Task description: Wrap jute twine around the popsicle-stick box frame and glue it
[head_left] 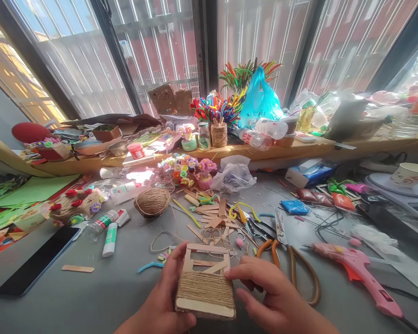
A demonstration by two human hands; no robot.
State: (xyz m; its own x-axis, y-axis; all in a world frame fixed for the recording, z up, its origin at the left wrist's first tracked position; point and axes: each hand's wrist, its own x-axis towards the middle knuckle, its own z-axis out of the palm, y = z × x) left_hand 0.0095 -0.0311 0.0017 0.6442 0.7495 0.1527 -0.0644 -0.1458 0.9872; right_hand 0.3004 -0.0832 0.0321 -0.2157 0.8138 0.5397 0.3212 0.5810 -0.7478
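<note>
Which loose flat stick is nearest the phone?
The round-ended stick, alone between the phone and the left hand; the other sticks lie jumbled beyond the held frame.

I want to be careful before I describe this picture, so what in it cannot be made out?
All in the head view:
- Back of the stick frame: faces away from the camera.
- Left hand: some fingers hidden behind the frame.
- Blue bag: its contents, hidden by the plastic.
- Scale: reading too small; right edge cuts off part.
- Glue gun: far end of its cord, cut off by the picture's edge.
</note>
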